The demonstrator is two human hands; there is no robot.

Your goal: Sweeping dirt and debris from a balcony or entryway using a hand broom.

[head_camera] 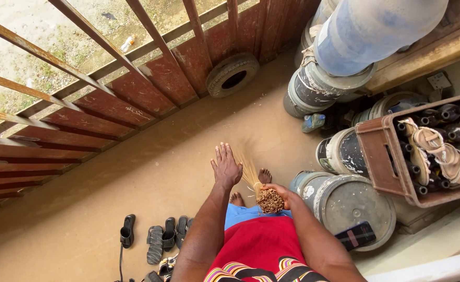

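Gripping: right hand point(281, 194) is clenched round the bound butt end of a straw hand broom point(261, 189), bristles fanning down and away toward the floor, so the stiff bundle is what takes the grip.
Left hand: left hand point(225, 168) flat, fingers spread, palm down, grasping nothing; it hangs just left of the broom bristles, apart from them as far as I can tell.
Broom vs hands: butt end inside the right fist, bristle tips beyond the left hand, near the bare feet point(264, 176).
Landmark: lidded grey bucket point(354, 206) just right of the broom; a dark phone point(357, 236) lies flat on its lid, kept off the floor there.
Crate: brown bottle crate point(378, 149) beyond and right of the bucket, dark bottles upright in it, a pair of tan sandals point(438, 154) laid on top.
Footwear: black sandals point(159, 240) on the floor, well left of the bucket.
Gate: rusty red metal gate point(110, 104) far left of the bucket, a small tyre point(233, 74) leaning at its foot.
Floor: tan floor point(151, 177), looks damp, cannot confirm.
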